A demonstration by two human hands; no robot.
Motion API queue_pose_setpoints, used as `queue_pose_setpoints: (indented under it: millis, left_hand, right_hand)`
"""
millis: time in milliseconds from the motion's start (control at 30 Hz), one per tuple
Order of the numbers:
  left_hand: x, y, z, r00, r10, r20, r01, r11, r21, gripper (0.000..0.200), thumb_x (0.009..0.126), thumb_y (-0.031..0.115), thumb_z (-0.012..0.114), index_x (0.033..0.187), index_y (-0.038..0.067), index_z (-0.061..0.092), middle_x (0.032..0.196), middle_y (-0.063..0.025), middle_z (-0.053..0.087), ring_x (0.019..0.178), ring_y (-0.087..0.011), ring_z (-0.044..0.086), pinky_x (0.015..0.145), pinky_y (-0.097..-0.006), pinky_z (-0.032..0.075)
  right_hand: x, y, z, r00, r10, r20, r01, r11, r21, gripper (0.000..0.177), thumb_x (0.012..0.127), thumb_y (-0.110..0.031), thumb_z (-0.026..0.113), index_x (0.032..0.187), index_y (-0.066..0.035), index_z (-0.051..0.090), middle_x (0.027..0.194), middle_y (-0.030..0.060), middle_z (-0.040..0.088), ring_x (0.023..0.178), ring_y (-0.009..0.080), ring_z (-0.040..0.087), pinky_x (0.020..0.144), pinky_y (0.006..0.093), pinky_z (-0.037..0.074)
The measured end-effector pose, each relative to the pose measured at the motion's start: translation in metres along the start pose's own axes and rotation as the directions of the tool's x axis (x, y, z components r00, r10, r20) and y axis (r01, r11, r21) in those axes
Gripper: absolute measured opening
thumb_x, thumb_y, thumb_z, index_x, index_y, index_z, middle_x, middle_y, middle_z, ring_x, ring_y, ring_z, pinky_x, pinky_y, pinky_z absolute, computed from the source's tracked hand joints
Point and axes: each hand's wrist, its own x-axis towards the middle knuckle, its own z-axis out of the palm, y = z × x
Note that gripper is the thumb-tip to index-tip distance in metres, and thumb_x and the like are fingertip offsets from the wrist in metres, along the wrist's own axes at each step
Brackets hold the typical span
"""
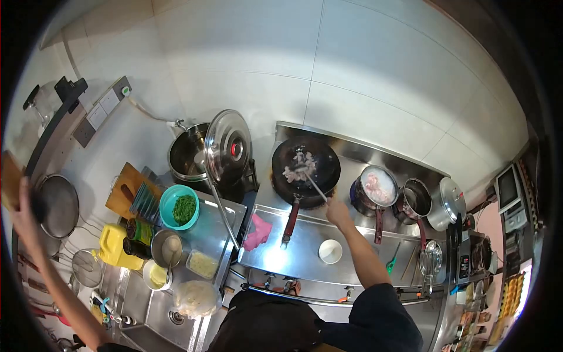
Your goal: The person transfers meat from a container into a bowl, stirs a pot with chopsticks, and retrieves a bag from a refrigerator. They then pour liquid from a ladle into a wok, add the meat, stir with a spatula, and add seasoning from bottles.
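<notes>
My right hand (338, 212) is closed around the handle of a metal spatula (315, 186). Its far end rests among pale chopped pieces of food (301, 166) in a black wok (285, 154) on the stove. The wok's handle (290, 222) points toward me with no hand on it. At the far left, my left hand (22, 210) is raised beside a brown wooden object (10, 180), near a round dark pan (57, 205) on the wall. It is blurred, and its fingers cannot be made out clearly.
Right of the wok stand a pot of pale food in liquid (379, 185) and a dark saucepan (416, 198). A white cup (330, 251) and pink cloth (257, 232) lie in front. Leftward are a turquoise bowl of greens (179, 207), a large pot (189, 152) and a sink (153, 299).
</notes>
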Motion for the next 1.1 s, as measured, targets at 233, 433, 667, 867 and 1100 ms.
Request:
queue_pose_setpoints:
  millis: [233, 433, 667, 867, 1100]
  left_hand:
    - [-0.168, 0.198, 0.146, 0.691, -0.093, 0.716, 0.562, 0.693, -0.452, 0.060, 0.080, 0.020, 0.077, 0.129, -0.001, 0.048, 0.110, -0.0120, 0.065, 0.097, -0.0219, 0.063, 0.084, -0.0356, 0.051]
    - [-0.308, 0.299, 0.260, 0.469, 0.184, 0.864, 0.362, 0.852, -0.378, 0.069, 0.071, 0.037, 0.081, 0.122, 0.003, 0.049, 0.115, -0.0247, 0.062, 0.105, -0.0415, 0.061, 0.088, -0.0464, 0.049]
    - [-0.372, 0.395, 0.331, 0.084, 0.277, 0.957, -0.275, 0.930, -0.245, 0.058, 0.072, 0.037, 0.079, 0.117, 0.007, 0.058, 0.116, -0.0157, 0.065, 0.106, -0.0318, 0.065, 0.086, -0.0429, 0.052]
    - [-0.361, 0.455, 0.375, 0.134, 0.251, 0.959, -0.521, 0.840, -0.148, 0.026, 0.083, 0.026, 0.068, 0.106, 0.015, 0.071, 0.108, -0.0024, 0.071, 0.100, -0.0240, 0.069, 0.073, -0.0497, 0.053]
    - [-0.356, 0.427, 0.359, -0.040, 0.241, 0.970, -0.456, 0.859, -0.233, 0.034, 0.081, 0.028, 0.070, 0.108, 0.008, 0.068, 0.109, -0.0103, 0.070, 0.104, -0.0274, 0.067, 0.082, -0.0400, 0.054]
  right_hand:
    - [-0.057, 0.010, -0.056, 0.997, 0.065, 0.036, -0.064, 0.997, -0.048, 0.028, 0.087, -0.011, 0.051, 0.112, -0.006, 0.064, 0.097, 0.0238, 0.069, 0.092, 0.0407, 0.067, 0.081, 0.0505, 0.053]
    - [-0.039, 0.021, -0.024, 0.995, 0.082, 0.051, -0.091, 0.970, 0.226, 0.031, 0.086, -0.012, 0.053, 0.114, -0.005, 0.064, 0.099, 0.0241, 0.068, 0.094, 0.0410, 0.066, 0.082, 0.0510, 0.052]
    - [-0.082, 0.062, -0.047, 0.995, 0.054, -0.082, -0.002, 0.845, 0.535, 0.042, 0.081, -0.014, 0.057, 0.122, -0.003, 0.061, 0.103, 0.0293, 0.065, 0.099, 0.0465, 0.061, 0.090, 0.0489, 0.048]
    - [-0.088, 0.087, -0.046, 0.985, 0.101, -0.138, -0.002, 0.813, 0.583, 0.047, 0.084, -0.017, 0.059, 0.129, -0.004, 0.057, 0.108, 0.0308, 0.063, 0.104, 0.0465, 0.060, 0.093, 0.0477, 0.046]
    - [-0.095, 0.105, -0.060, 0.990, 0.064, -0.130, 0.016, 0.844, 0.537, 0.049, 0.085, -0.020, 0.058, 0.132, -0.006, 0.056, 0.110, 0.0306, 0.062, 0.104, 0.0463, 0.060, 0.092, 0.0478, 0.047]
